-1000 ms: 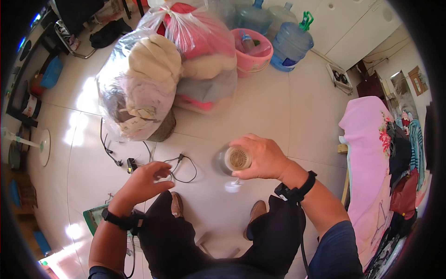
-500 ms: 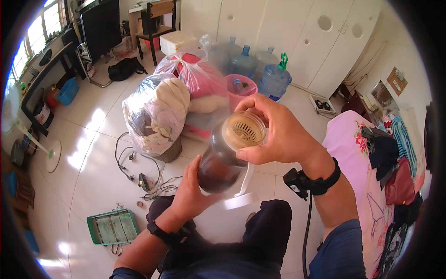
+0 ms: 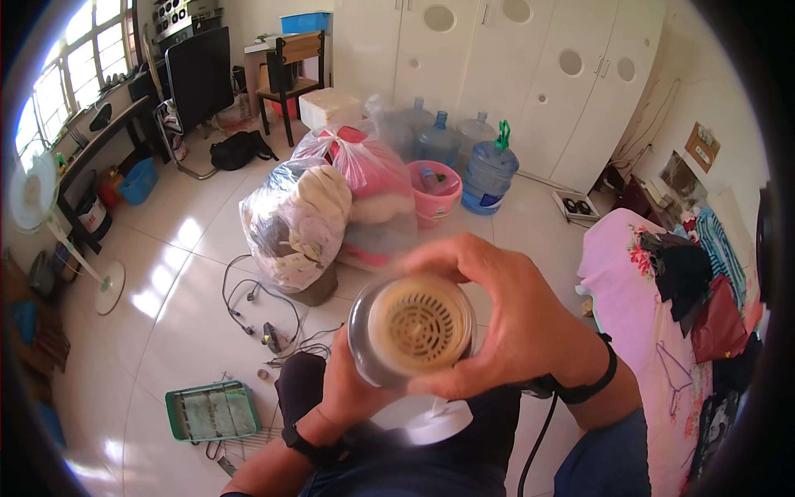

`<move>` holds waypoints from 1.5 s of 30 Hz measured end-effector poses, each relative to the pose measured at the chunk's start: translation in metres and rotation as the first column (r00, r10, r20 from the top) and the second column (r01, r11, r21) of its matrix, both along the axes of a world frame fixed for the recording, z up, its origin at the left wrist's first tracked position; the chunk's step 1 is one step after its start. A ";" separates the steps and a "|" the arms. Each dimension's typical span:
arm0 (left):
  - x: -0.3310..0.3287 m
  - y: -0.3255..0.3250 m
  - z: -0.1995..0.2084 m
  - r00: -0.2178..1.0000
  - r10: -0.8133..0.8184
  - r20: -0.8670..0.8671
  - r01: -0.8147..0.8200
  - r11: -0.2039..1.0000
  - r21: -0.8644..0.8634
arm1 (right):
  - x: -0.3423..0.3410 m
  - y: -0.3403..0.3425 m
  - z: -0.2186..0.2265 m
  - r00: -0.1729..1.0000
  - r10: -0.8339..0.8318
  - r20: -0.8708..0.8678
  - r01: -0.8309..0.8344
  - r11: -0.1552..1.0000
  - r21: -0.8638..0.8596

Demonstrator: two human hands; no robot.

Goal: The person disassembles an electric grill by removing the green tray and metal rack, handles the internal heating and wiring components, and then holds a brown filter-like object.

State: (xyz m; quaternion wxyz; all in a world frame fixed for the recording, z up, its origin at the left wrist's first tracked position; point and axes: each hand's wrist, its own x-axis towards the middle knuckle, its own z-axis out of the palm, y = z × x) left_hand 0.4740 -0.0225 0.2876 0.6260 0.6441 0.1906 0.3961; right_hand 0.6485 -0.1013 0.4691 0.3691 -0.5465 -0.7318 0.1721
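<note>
I hold a clear round jar (image 3: 364, 344) close to the camera with both hands. A beige strainer insert (image 3: 416, 325) with a round grille fills its mouth. My right hand (image 3: 505, 323) wraps over the top and right side of the jar. My left hand (image 3: 348, 389) grips the jar from below, mostly hidden behind it. A white round lid (image 3: 439, 421) lies on my lap just under the jar.
Large plastic bags of clothes (image 3: 298, 224) stand on the tiled floor ahead, with a pink bucket (image 3: 435, 190) and several water jugs (image 3: 489, 174) behind. Cables (image 3: 257, 306) and a green tray (image 3: 211, 410) lie at left. A standing fan (image 3: 41, 199) is far left, a bed with clothes (image 3: 662, 282) at right.
The jar has come up from near the floor to close before the camera. My left hand left the cables and took hold of the jar from below.
</note>
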 end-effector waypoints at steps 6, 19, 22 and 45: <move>-0.029 -0.003 -0.005 0.923 0.256 -0.286 -0.046 0.813 0.581 | -0.003 -0.024 -0.001 0.984 0.158 0.084 -0.169 0.975 0.145; -0.051 -0.006 -0.036 0.978 0.209 -0.002 -0.157 0.745 0.648 | -0.014 -0.041 -0.017 0.917 0.341 0.209 -0.400 0.801 0.446; -0.052 -0.002 -0.019 0.985 0.171 -0.037 -0.097 0.708 0.700 | -0.016 -0.046 -0.014 0.924 0.300 0.238 -0.378 0.805 0.457; -0.051 0.022 0.001 0.978 0.189 0.090 -0.183 0.562 0.806 | -0.036 -0.038 0.016 0.931 0.271 0.245 -0.364 0.634 0.683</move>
